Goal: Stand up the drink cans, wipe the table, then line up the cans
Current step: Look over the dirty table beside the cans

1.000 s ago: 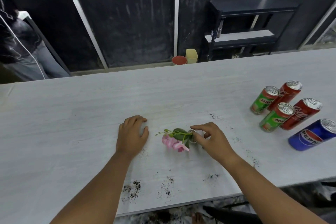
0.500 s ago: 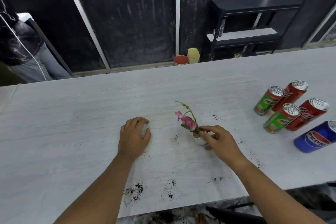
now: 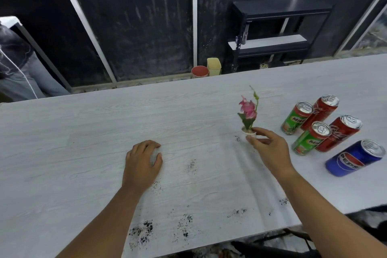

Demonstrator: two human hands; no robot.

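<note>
Several drink cans stand upright at the right of the white table: two green Milo cans, two red cola cans and a blue Pepsi can. My right hand pinches the small white pot of a pink flower plant, upright, just left of the cans. My left hand rests palm down on the table with nothing in it. Black soil crumbs lie scattered along the near edge and in the middle.
Beyond the far edge stand a red cup, a yellow cup and a black shelf unit. A person in grey trousers is at the far left. The table's near edge runs close to my arms.
The flower plant lay on its side a second ago; my right hand stood it up and carried it right and farther away, toward the cans. My left hand stayed put.
</note>
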